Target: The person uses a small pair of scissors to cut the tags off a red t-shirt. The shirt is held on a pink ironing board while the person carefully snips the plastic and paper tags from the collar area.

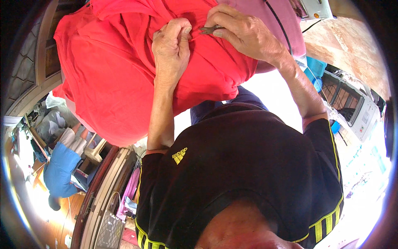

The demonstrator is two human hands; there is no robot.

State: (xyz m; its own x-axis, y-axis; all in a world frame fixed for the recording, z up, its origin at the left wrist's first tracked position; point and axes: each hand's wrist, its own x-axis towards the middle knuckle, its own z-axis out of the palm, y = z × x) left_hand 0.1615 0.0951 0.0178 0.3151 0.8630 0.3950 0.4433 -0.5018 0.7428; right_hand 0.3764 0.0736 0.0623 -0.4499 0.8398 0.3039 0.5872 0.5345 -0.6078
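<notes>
A large piece of bright red cloth (103,79) lies in loose folds over the surface in front of me and hangs down toward my lap. My left hand (171,47) is closed on a fold of it, thumb pressed against the fingers. Just to the right, my right hand (251,35) grips a small dark metal tool (207,30) that looks like thread snips. Its narrow tips point left, toward the cloth beside my left thumb. Most of the tool is hidden inside the right hand.
Pink cloth (288,12) covers the surface at the far right, with a black cord (278,20) across it. A white machine part (317,9) stands beyond. A white appliance (365,118) and a blue container (316,68) are at right. Someone in blue (62,168) is at lower left.
</notes>
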